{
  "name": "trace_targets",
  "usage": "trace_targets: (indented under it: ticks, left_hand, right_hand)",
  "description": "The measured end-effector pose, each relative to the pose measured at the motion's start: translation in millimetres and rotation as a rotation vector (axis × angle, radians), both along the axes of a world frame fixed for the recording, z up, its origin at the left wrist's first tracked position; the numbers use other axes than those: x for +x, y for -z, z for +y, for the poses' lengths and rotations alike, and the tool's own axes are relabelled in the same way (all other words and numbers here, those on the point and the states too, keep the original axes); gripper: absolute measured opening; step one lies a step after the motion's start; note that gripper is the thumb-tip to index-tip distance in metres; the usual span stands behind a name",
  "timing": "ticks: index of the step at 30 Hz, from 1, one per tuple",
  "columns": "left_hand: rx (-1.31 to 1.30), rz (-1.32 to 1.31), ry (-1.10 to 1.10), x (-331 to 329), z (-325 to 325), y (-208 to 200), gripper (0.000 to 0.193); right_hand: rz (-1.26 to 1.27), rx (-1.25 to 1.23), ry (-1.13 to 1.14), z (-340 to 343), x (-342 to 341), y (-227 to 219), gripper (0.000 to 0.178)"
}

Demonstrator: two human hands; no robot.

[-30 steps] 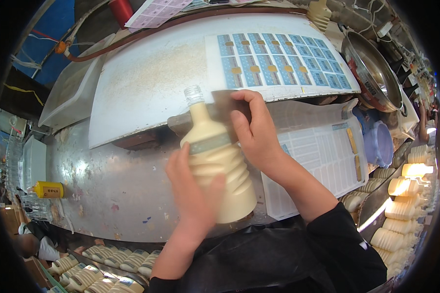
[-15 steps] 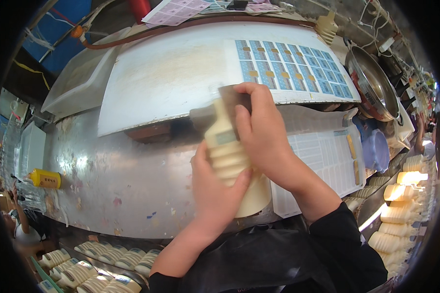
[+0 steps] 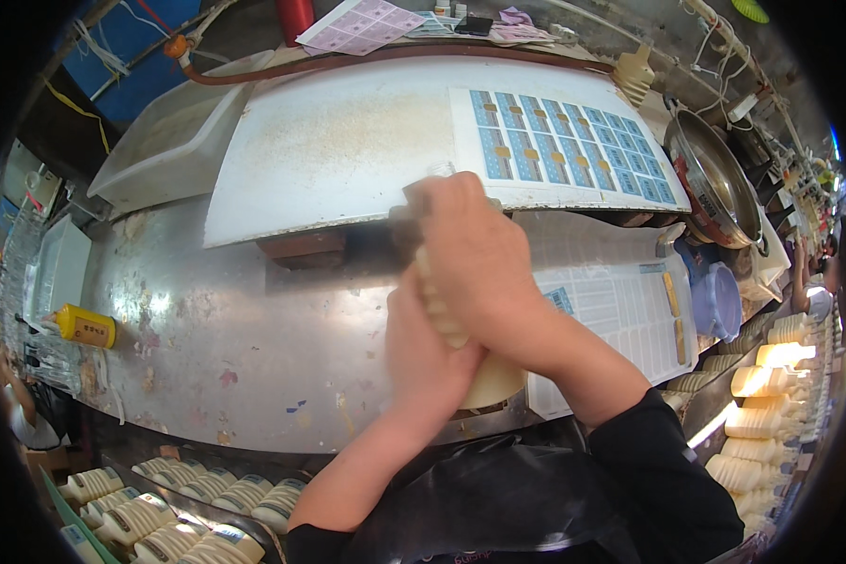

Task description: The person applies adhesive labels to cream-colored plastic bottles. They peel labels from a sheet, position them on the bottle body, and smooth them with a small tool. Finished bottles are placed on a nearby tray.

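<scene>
A cream-coloured ribbed plastic bottle point(image 3: 493, 383) with a narrow clear neck stands tilted in front of me, its base low over the metal tabletop. My left hand point(image 3: 425, 343) is wrapped round its side. Across the bottle's upper body lies my right hand point(image 3: 479, 258), closed on a dark grey-brown flat piece point(image 3: 406, 226). That piece is pressed against the bottle's shoulder; blur hides whether it is cloth or something stiffer. Both hands cover most of the bottle's front, including the label seen there earlier.
A white board point(image 3: 348, 141) carries a sheet of blue labels point(image 3: 573, 146). Right of my hands lies a mostly stripped label sheet point(image 3: 611, 305). Around are a metal pan point(image 3: 719, 174), a purple tub point(image 3: 716, 301), a yellow bottle point(image 3: 86, 326), and several cream bottles point(image 3: 226, 489) in trays.
My right hand has turned over the bottle's front and moved slightly left and down, with the dark piece. The label on the shoulder is now covered. My left hand still grips the bottle.
</scene>
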State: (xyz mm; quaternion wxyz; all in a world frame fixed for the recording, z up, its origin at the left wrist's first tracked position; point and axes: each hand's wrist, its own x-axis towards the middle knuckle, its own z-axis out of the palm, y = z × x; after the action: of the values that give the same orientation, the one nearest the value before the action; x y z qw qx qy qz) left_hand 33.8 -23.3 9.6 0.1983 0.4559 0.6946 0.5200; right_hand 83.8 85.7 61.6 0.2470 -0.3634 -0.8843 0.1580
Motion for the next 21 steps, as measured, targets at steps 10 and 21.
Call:
trace_targets:
  ticks: [10, 21]
  left_hand:
    - [-0.202, 0.175, 0.123, 3, -5, 0, 0.100]
    - [-0.137, 0.105, 0.096, 4, -4, 11, 0.113]
  right_hand:
    - [0.321, -0.151, 0.117, 34, 53, 30, 0.031]
    - [0.521, -0.111, 0.064, 54, 65, 64, 0.030]
